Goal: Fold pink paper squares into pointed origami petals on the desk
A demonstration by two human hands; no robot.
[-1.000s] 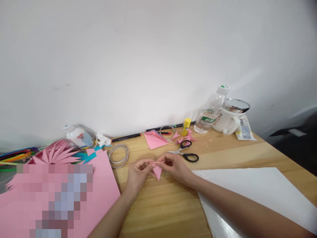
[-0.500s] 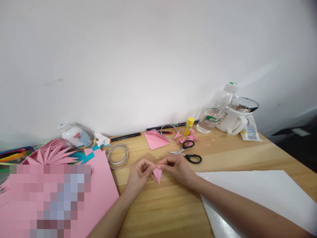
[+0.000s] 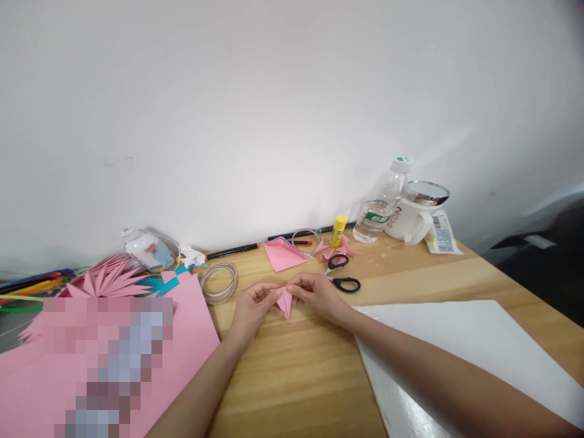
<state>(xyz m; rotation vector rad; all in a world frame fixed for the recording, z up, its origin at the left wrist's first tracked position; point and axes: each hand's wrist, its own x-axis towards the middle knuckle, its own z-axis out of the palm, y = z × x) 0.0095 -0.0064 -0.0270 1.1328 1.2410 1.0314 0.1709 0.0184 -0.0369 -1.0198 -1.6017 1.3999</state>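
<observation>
Between my two hands is a small piece of folded pink paper [image 3: 285, 302], its pointed end toward me. My left hand [image 3: 256, 309] pinches its left side with thumb and fingers. On the other side my right hand [image 3: 318, 296] pinches the right edge, fingertips near those of the left. Just beyond the right hand lie black-handled scissors [image 3: 343, 277], their blades partly hidden behind it. Farther back are a stack of pink paper squares [image 3: 285, 255] and several small folded pink pieces [image 3: 343, 246] around a yellow glue stick [image 3: 338, 230].
A water bottle [image 3: 375, 210] and a white mug [image 3: 407, 222] stand at the back right. White board [image 3: 438, 340] covers the right front. Large pink paper [image 3: 191, 347] lies at left, beside a coiled cable [image 3: 219, 283]. Black pens [image 3: 232, 250] lie along the wall.
The view has shifted slightly. My fingers have moved on the folded pink paper, and the right hand's fingers now sit more behind its right edge. Both hands still hold it.
</observation>
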